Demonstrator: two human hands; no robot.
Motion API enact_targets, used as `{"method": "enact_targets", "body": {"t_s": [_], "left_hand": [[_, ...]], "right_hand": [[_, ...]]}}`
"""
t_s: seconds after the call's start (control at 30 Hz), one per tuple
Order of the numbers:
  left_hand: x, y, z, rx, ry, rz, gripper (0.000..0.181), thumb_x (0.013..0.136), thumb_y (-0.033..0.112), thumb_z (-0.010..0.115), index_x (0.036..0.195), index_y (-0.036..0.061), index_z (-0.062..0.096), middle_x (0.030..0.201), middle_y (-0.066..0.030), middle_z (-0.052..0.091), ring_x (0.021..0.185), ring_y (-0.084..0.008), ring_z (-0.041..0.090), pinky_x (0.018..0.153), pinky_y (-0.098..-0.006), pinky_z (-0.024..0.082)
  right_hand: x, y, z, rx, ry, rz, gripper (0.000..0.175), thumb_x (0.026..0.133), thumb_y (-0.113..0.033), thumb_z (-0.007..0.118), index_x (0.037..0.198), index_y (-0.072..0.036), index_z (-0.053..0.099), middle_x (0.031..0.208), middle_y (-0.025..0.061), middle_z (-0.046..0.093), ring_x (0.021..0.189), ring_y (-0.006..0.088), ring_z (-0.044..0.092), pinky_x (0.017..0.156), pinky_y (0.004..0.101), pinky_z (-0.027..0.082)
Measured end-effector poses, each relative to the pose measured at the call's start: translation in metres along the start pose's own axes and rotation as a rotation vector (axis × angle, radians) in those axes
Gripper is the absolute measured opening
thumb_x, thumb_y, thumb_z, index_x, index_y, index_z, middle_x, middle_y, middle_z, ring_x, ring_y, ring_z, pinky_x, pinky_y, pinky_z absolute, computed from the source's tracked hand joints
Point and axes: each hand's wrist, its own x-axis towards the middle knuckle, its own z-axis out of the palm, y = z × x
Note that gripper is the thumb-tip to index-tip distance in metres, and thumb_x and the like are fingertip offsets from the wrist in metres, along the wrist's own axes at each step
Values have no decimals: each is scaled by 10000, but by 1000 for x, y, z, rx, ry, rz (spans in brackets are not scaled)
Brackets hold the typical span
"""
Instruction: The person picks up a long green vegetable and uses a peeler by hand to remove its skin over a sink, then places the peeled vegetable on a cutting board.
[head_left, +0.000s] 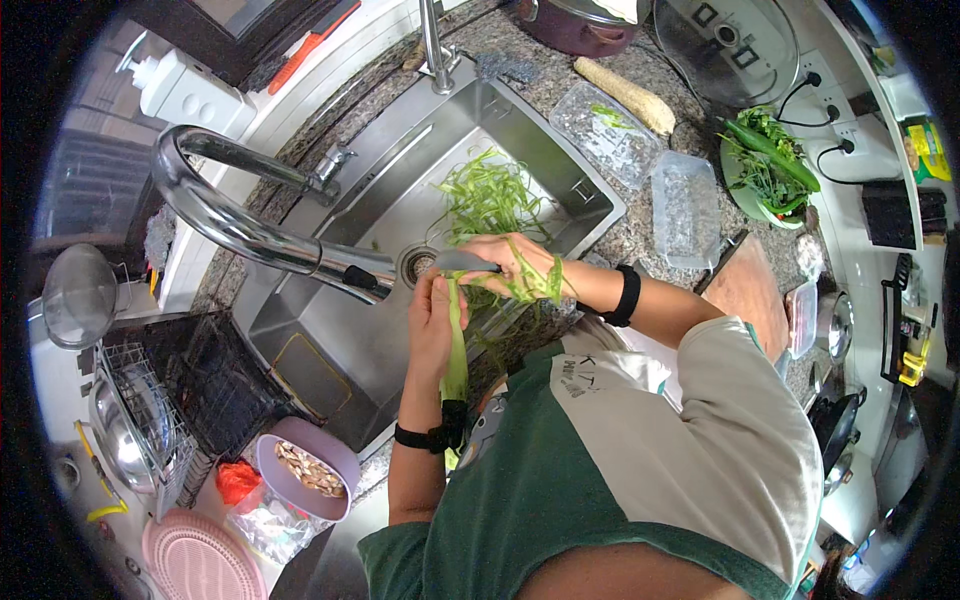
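Note:
My left hand (430, 319) grips a long pale-green peeled stalk (456, 367) near its upper end, and the stalk runs down along the forearm. Above it, my right hand (499, 262) is closed on a grey-bladed peeler or knife (463, 261), whose head meets the top of the stalk. Thin green strips (553, 279) hang over the right hand and wrist. A heap of long green peelings (491, 199) lies in the stainless steel sink (390, 184), close to the drain (417, 264). Which tool it is exactly cannot be told.
A chrome faucet (247, 232) arches over the sink. Right of it are plastic containers (685, 210), a tan root vegetable (626, 96), a bowl of greens (772, 169) and a cutting board (750, 289). Lower left are a purple basin (300, 442) of sliced food and a pink strainer (201, 559).

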Motion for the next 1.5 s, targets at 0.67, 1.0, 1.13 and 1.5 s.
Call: {"method": "enact_targets", "body": {"t_s": [0.67,1.0,1.13,1.5], "left_hand": [[-47,42,-29,-145,196,6,369,956,417,432,1012,60,507,715,-36,512,505,-116,465,450,-249,383],[-128,70,-99,-395,-47,201,570,906,592,339,1059,47,409,988,-102,441,410,-120,423,375,-247,322],[-163,94,-89,-504,-206,295,572,857,620,408,996,66,365,907,-113,425,352,-115,400,315,-228,297],[-201,209,-87,-550,-48,869,506,922,561,353,922,61,430,778,-51,462,398,-74,425,287,-194,362]], "right_hand": [[-18,-46,40,-253,69,-351,518,690,-56,605,1202,-114,548,879,48,597,636,238,612,491,334,484],[-10,15,25,-185,60,-81,394,816,-390,638,1091,-109,618,991,128,636,777,248,641,672,351,556],[-21,64,25,1159,299,559,461,855,-111,546,1177,122,313,1036,295,504,808,278,640,568,214,596],[13,-33,23,186,-155,-294,240,861,-248,642,964,-34,678,887,128,680,782,200,658,670,290,497]]}}
